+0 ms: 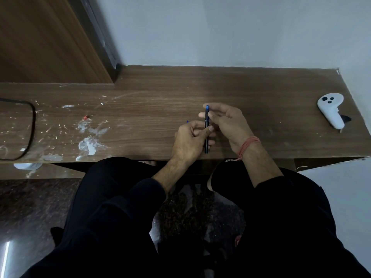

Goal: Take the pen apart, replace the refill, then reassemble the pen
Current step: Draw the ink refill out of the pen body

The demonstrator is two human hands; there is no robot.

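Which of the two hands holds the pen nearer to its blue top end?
The right hand, the one with the orange thread at its wrist, pinches the pen near the blue top. The left hand grips lower, around the middle.

We sit at the near edge of the table (241, 87), which runs left to right with the wall (220, 27) behind it. Our 2 hands meet above the table's middle: the left hand (188, 141) on the left, the right hand (226, 121) just beside it, and the pen (206, 129) upright between them, touching both. Far right on the table lies a controller (331, 109). Far left, a cable (30, 127) loops on the surface. A panel (50, 37) stands behind the table's left part.
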